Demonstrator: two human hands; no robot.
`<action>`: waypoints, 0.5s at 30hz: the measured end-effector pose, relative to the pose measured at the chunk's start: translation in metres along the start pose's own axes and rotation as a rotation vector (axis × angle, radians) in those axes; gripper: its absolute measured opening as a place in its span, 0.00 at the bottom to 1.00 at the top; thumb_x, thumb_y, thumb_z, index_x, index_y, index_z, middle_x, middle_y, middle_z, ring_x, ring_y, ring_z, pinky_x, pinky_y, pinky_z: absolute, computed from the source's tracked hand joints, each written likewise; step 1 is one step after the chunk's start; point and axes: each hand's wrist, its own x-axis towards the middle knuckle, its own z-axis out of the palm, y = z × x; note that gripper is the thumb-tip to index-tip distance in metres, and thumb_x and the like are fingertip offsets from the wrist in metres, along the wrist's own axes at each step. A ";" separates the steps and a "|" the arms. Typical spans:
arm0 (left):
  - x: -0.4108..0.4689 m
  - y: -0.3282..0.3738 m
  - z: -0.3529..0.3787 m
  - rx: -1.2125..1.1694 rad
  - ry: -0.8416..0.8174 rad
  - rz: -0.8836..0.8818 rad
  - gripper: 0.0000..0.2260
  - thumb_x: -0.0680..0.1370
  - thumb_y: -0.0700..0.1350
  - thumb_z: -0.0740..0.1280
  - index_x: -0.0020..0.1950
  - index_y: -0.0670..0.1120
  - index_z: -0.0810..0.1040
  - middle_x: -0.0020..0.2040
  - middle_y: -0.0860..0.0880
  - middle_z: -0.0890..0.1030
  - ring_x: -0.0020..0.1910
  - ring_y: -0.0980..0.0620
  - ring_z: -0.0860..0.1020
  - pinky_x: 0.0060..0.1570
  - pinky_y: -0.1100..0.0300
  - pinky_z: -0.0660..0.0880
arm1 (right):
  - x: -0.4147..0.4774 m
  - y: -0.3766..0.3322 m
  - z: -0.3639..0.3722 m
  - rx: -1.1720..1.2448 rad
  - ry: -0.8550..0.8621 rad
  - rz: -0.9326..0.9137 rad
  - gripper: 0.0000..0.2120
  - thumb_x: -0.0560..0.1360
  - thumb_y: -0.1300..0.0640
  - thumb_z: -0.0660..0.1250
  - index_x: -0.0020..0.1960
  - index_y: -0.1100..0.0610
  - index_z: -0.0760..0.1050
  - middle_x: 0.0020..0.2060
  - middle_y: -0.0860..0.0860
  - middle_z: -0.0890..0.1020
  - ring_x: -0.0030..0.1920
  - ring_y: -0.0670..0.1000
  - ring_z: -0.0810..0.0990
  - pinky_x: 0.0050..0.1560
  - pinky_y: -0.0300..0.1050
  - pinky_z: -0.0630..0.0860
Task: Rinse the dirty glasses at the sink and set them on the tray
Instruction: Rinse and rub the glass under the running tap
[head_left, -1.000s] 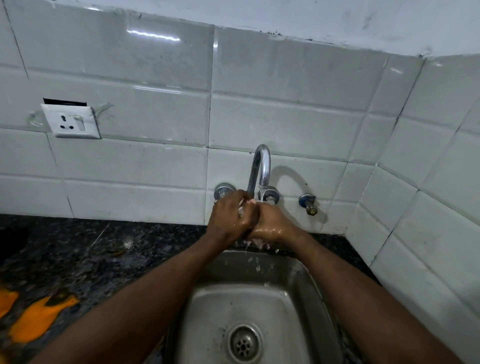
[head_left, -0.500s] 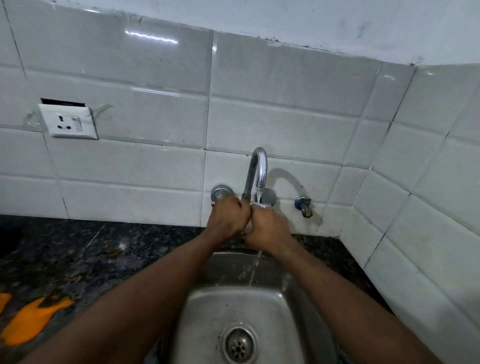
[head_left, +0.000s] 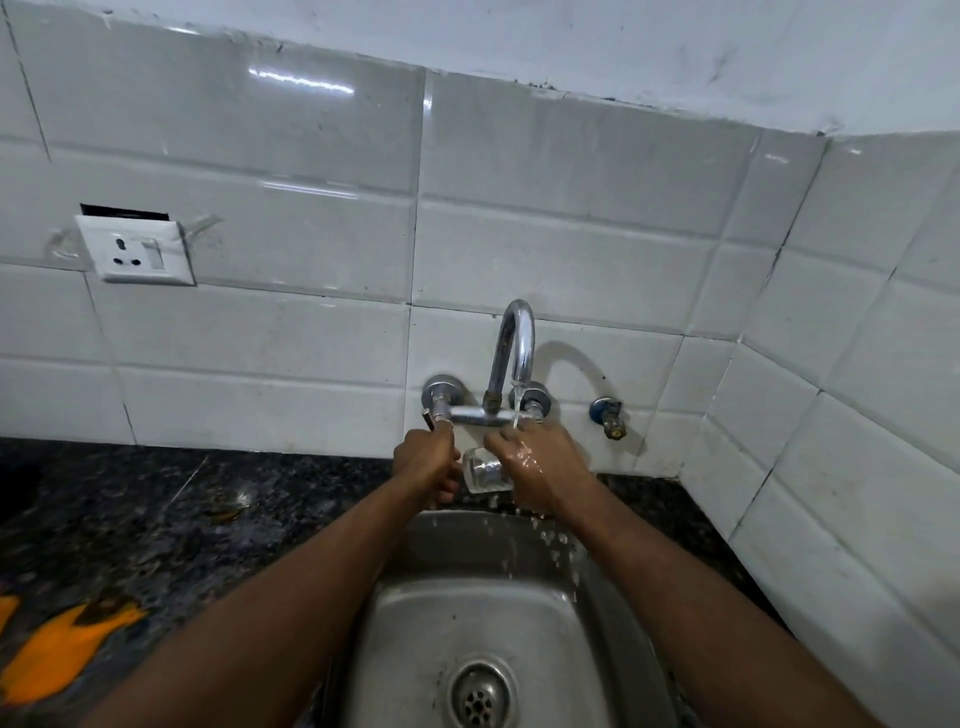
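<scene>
Right hand (head_left: 540, 470) wet, fingers curled round a small clear glass (head_left: 482, 470), which is tipped sideways just left of its palm, above the sink (head_left: 519, 623). Left hand (head_left: 425, 467) fisted at the tap lever (head_left: 435, 415), possibly gripping it; can't tell.

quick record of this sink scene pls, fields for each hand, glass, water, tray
left hand: fingers curled at the tap handle
right hand: wet, holds the glass
glass: clear, tilted, between both hands above the sink
water: running from the spout onto the right hand
tray: not in view
</scene>
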 end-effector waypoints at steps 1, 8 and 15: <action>0.000 -0.001 -0.001 -0.001 -0.008 -0.023 0.23 0.83 0.56 0.56 0.49 0.38 0.79 0.40 0.40 0.84 0.34 0.44 0.81 0.33 0.55 0.78 | 0.004 0.001 0.002 -0.021 -0.007 -0.049 0.24 0.69 0.59 0.74 0.64 0.57 0.73 0.59 0.58 0.81 0.57 0.60 0.79 0.57 0.57 0.74; -0.012 0.000 0.017 -0.356 -0.187 -0.089 0.19 0.81 0.58 0.59 0.57 0.46 0.80 0.50 0.42 0.84 0.48 0.43 0.83 0.45 0.49 0.82 | 0.017 -0.003 0.000 0.117 0.051 -0.055 0.30 0.71 0.44 0.71 0.70 0.53 0.69 0.63 0.53 0.79 0.59 0.56 0.78 0.58 0.52 0.75; -0.010 0.010 0.009 -0.423 0.105 -0.184 0.16 0.82 0.51 0.60 0.47 0.40 0.77 0.37 0.43 0.82 0.26 0.51 0.74 0.22 0.61 0.67 | -0.004 -0.009 -0.003 1.256 0.286 0.542 0.26 0.70 0.59 0.75 0.64 0.51 0.71 0.58 0.48 0.76 0.55 0.48 0.79 0.52 0.40 0.79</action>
